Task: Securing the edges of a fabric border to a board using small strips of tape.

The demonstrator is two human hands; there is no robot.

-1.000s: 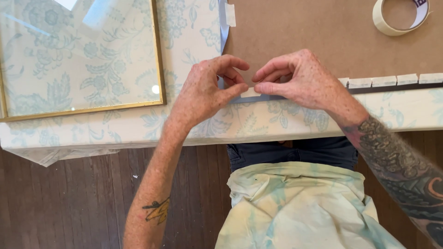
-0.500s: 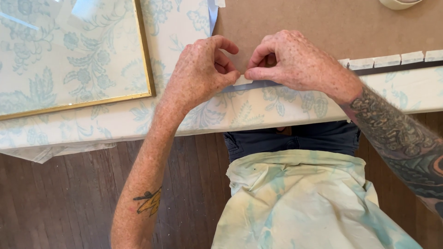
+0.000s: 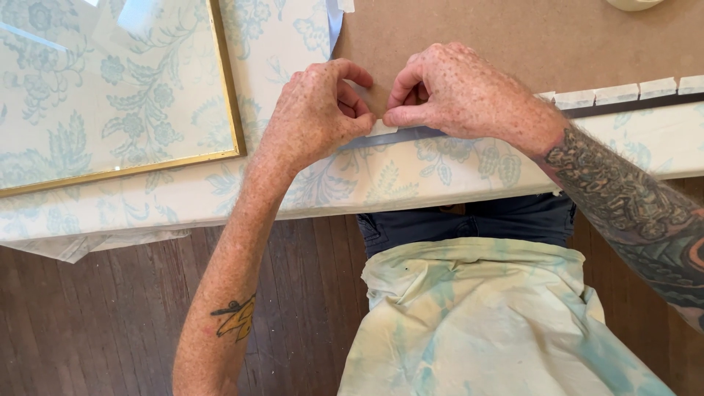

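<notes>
A brown backing board (image 3: 513,37) lies on the table with a dark strip along its near edge. Both hands meet at that edge over a small white piece of tape (image 3: 383,128). My left hand (image 3: 312,117) pinches the tape's left end with thumb and fingers curled. My right hand (image 3: 462,92) presses the tape's right end down with thumb and forefinger. More white tape pieces (image 3: 616,93) sit in a row along the same edge to the right.
A gold-framed glass pane (image 3: 227,95) lies at the left on the pale floral tablecloth (image 3: 440,172). A roll of tape (image 3: 634,4) shows at the top right edge. Below the table edge are my lap and a dark wooden floor (image 3: 95,323).
The view has shifted so the table sits higher in frame and the tape roll has nearly left it. Both hands stay pinched on the tape at the board's edge.
</notes>
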